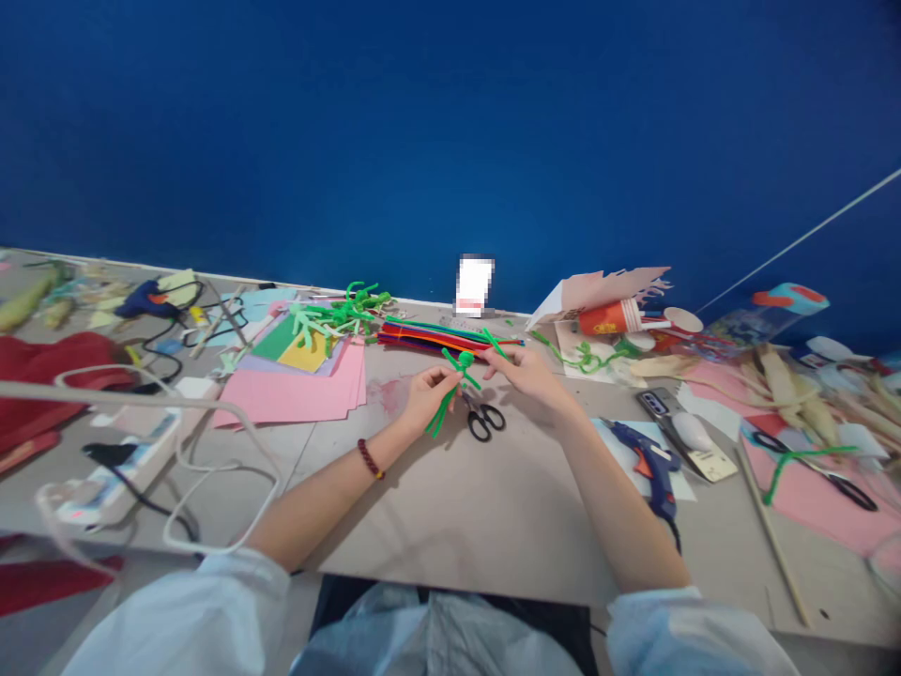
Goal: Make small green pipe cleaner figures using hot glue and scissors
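Note:
My left hand pinches a small green pipe-cleaner figure with a round coiled head, thin arms and legs that hang below the fingers. Across from it, my right hand holds a short green pipe-cleaner piece between thumb and fingers, apart from the figure. Black-handled scissors lie on the table just below and between both hands, their blades partly hidden by my left hand. Behind the hands rests a bundle of coloured pipe cleaners.
Left are pink paper sheets, a heap of green pipe-cleaner shapes and a power strip with loose cables. Right are a blue glue gun, a phone, red paper cups and a wooden stick. A lit screen stands at the wall.

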Tool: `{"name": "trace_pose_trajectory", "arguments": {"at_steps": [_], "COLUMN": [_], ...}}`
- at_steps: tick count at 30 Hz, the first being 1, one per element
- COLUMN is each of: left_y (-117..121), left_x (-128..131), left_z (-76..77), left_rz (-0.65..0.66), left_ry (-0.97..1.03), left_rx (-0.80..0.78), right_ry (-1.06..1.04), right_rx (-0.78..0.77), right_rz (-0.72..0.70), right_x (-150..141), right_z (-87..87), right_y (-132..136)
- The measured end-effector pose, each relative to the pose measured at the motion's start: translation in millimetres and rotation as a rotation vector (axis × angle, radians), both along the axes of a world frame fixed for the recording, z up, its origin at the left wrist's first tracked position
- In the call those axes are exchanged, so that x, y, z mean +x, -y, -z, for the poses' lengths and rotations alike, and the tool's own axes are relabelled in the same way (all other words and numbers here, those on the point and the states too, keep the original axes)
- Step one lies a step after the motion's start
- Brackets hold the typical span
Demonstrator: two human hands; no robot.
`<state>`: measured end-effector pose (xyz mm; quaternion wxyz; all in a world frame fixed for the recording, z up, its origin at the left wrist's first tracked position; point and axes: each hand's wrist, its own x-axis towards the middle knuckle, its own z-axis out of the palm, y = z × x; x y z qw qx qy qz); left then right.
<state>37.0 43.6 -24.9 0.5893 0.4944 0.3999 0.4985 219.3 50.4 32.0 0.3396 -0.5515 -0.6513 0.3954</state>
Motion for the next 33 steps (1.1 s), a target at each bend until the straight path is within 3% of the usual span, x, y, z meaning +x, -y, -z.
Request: {"name": "trace_pose_trajectory", "arguments": {"at_steps": [7,12,17,21,26,33], "left_y": [1,-2,-7,-10,-8,-7], "left_x": [0,1,-2,-9,-14,-14], "left_z": [-3.6,-0.3,4.9,5.5,1.5,-2.2], "left_rz": [-0.009,-0.046,-0.168,-0.225,-0.27,-0.33], "left_ry": [0.07,0.073,-0.001,-0.235,-0.445,-0.487], "left_rx": [-0.057,-0.079,0.149,0.377,0.624,0.666], "right_ry": [-0.075,0.006,0.058,0.015,-0.3,-0.558], "right_rx": [-0.029,0.132,0.206,0.183,0.078,-0.293], "right_rz": [-0.112,-0.081,-0.001,0.034,0.057,0.045], "right_x": [-13,-22,-21,-23,-28,-34], "right_z": [9.2,11.0,13.0,18.4,24.6,24.2], "right_y": [5,7,2,1,1,4]}}
